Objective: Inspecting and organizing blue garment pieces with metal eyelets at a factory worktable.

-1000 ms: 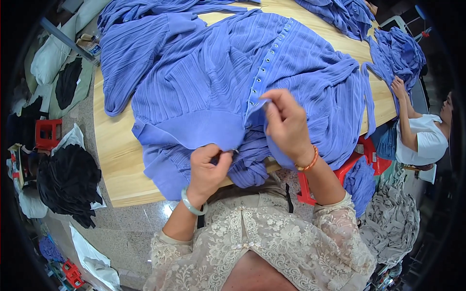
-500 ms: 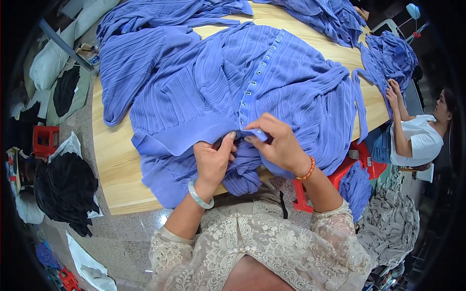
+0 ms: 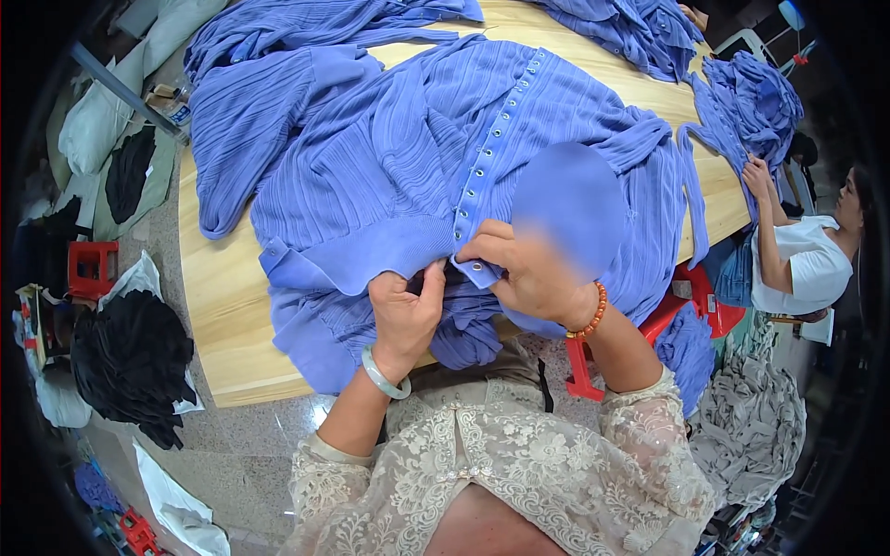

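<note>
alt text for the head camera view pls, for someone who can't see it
Both hands, left hand and right hand, pinch the lower edge of a pleated periwinkle-blue button-front garment spread over a pale wooden table. A seated person in a white top handles more blue fabric at the table's right end.

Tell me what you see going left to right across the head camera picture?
Red stool → black cloth pile → left hand → right hand → red plastic stool → seated person in a white top.
</note>
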Available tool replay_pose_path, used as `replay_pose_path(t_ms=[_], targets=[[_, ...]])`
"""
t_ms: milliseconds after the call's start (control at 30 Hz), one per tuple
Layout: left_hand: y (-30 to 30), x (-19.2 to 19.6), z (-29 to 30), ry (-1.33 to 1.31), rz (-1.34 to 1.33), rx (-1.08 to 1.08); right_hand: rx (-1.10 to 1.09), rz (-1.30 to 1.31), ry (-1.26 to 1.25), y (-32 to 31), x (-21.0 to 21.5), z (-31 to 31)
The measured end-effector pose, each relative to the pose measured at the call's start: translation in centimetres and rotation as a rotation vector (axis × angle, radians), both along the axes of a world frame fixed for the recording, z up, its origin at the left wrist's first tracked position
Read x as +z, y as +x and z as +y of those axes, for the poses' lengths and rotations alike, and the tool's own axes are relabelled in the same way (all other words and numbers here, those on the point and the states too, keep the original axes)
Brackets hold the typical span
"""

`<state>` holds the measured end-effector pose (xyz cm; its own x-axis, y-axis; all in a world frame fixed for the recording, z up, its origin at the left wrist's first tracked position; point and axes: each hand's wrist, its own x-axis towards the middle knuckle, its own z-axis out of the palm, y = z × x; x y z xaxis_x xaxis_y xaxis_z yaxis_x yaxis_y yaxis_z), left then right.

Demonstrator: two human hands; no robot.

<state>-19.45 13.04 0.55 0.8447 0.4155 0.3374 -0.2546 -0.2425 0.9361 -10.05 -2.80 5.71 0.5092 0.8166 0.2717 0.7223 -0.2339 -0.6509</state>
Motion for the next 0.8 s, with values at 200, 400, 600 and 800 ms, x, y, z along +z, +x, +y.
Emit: replay_pose_path(t_ms=[200,400,600,800], targets=[[-0.1,-0.5,0.2,-0.032,0.052,-0.041,-0.083,0.031,0.004,-0.5,-0.4,-0.3],[0.3,0.1,-0.1,-0.517,0.221,-0.024,-0.184,0.04,0.041,-0.1,0.2,0.2],[0.3,0.0,0.0,-0.159,0.085,0.009,-0.028,0.043,-0.042,0.5,0.2,-0.2],[0.4,0.3,0.2,-0.184,0.098,-0.066,-0.045,0.112,-0.032,0.4,-0.7,0.3]])
